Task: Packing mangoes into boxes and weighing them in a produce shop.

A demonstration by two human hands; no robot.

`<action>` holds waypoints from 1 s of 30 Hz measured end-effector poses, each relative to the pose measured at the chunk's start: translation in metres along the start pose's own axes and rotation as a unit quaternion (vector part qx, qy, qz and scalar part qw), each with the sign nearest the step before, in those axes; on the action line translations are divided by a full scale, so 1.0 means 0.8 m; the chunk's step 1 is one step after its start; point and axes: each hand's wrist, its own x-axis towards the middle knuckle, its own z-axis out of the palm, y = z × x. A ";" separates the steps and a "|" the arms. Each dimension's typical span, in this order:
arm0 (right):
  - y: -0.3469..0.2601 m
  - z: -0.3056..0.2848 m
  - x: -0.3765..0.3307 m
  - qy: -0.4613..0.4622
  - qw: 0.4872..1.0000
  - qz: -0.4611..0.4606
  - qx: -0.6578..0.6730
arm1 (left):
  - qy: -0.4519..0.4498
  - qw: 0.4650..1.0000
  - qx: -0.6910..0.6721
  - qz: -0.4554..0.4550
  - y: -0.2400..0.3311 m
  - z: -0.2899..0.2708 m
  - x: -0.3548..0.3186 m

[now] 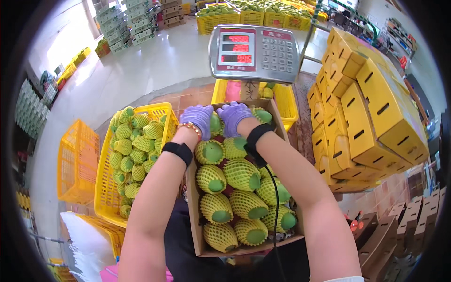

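Many green fruits [242,175] in yellowish net sleeves, head view, packed in rows in an open cardboard box [192,221] right in front of the person; L hand [197,118], purple glove, at the box's far left corner, fingers bent fwd; R hand [233,116], same glove, just beside it at the far end, over the fruit, fingers bent too; fingertips mostly hidden, so can't tell if either grips anything; black band [178,152] on L forearm, plus a beaded bracelet [190,127] at the wrist; black cable [276,202] hangs by R arm, across the fruit; yellow crate [162,113] w/ more netted fruit to the L of the box; scale display [277,54] w/ red digits beyond the far end; yellow cartons [357,117] stacked on the R.
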 end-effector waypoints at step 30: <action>0.005 0.016 -0.044 0.056 0.989 0.117 0.076 | 0.013 0.994 -0.054 0.095 0.014 0.057 0.024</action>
